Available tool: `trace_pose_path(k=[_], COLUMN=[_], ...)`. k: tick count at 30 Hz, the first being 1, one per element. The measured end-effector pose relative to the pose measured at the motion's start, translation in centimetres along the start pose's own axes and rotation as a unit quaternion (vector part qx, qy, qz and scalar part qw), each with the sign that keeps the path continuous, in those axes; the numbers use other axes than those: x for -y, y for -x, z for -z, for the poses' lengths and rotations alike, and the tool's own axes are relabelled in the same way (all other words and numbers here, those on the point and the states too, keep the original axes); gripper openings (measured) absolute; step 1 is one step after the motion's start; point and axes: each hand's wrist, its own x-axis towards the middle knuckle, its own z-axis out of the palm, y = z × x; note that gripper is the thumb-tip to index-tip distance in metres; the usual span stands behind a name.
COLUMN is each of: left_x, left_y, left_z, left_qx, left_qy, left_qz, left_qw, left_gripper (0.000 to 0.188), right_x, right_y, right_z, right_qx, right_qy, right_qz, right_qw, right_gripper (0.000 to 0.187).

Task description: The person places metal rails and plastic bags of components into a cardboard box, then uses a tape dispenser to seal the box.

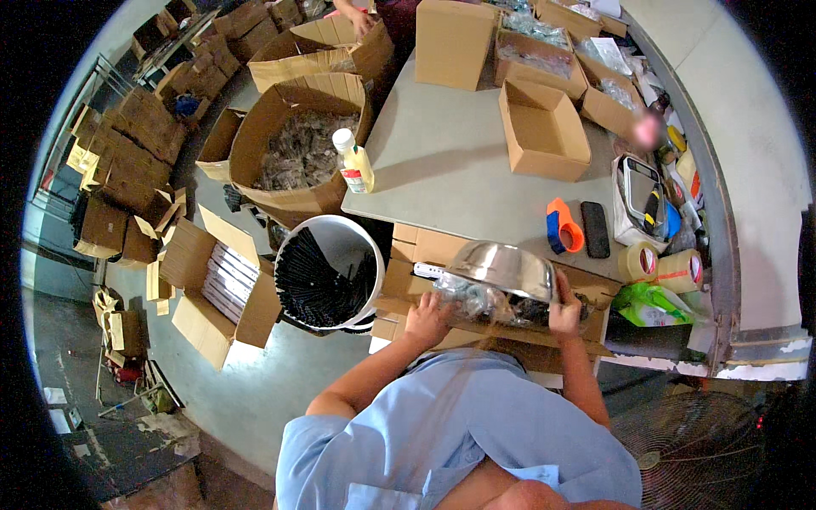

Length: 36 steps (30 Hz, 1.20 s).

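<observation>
A shiny metal bowl (501,265) is tipped on its side above an open cardboard box (398,297) in front of me. My right hand (564,309) grips the bowl's rim at its right end. Clear plastic bags (466,295) bulge out below the bowl's lower edge, with small dark pieces beside them. At the left of these bags is my left hand (427,320), palm down, its fingers apart and reaching to the plastic. What lies deeper in the box is hidden. A white-handled item (427,270) pokes out just left of the bowl.
A white bucket of black rods (330,274) stands left of the box. On the grey table (450,183) are a bottle (353,161), an orange-and-blue tape dispenser (564,228), a black phone (596,229) and a carton (544,132). Another person's hand (361,24) reaches into a far carton.
</observation>
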Motion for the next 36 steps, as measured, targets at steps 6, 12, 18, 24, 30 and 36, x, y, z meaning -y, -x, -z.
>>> trace_pose_path(k=[6, 12, 18, 24, 30, 36], left_x=[-0.6, -0.1, -0.3, 0.1, 1.0, 1.1], left_y=[-1.2, -3.5, -2.6, -1.4, -3.4, -3.2], left_z=[1.5, 0.6, 3.2, 3.3, 1.6, 1.7], left_qx=[-0.019, 0.072, 0.162, 0.013, 0.054, 0.059], left_qy=[-0.074, -0.033, -0.038, -0.021, -0.054, -0.019], left_qz=[-0.09, -0.105, -0.007, -0.033, -0.177, -0.175], left_qw=[0.993, 0.991, 0.986, 0.999, 0.981, 0.983], left_gripper=[0.067, 0.084, 0.085, 0.084, 0.076, 0.084], right_x=[-0.2, -3.2, -1.9, -5.2, -4.7, -5.5], right_y=[-3.6, -12.2, -14.8, -6.0, 1.3, -0.4], right_z=[1.4, -6.0, -9.2, -8.7, -7.9, -4.8], right_qx=[0.008, -0.101, -0.062, 0.112, 0.252, 0.094], right_qy=[0.03, -0.198, -0.34, -0.018, 0.275, 0.29], right_qz=[-0.026, -0.175, -0.288, -0.16, -0.115, -0.113], right_qw=[0.999, 0.959, 0.893, 0.981, 0.921, 0.946], right_gripper=[0.043, 0.039, 0.043, 0.054, 0.029, 0.05])
